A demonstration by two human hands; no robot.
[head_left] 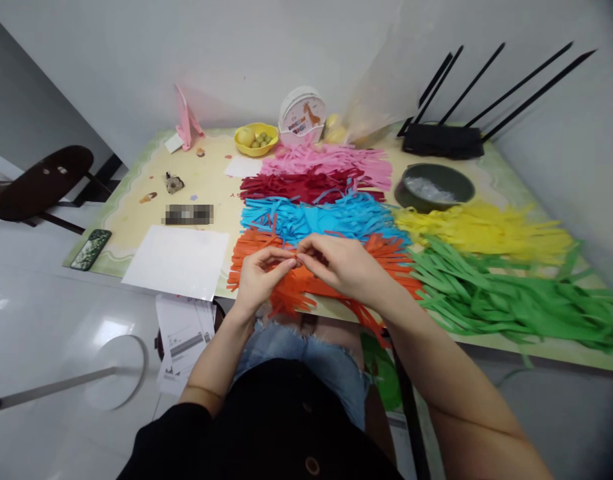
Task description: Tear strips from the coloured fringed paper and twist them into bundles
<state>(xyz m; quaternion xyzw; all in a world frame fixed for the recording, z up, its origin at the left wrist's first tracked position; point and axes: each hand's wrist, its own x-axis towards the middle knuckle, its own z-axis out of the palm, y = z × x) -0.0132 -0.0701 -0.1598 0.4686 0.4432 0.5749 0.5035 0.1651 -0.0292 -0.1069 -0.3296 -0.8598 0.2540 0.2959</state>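
My left hand [263,273] and my right hand [339,264] meet over a pile of orange paper strips [396,257] at the table's near edge. Both pinch the same orange strip [292,259] between fingertips. Behind the orange pile lie piles of blue strips [326,219], dark red strips [296,186] and pink strips [331,162]. To the right lie yellow strips [491,230] and green strips [511,300].
A white sheet [179,261] and a phone [90,249] lie left on the table [136,213]. At the back stand a yellow fruit bowl [255,139], a round clock [302,117], a dark green bowl [433,185] and a black router [444,140]. Papers [181,337] lie on the floor.
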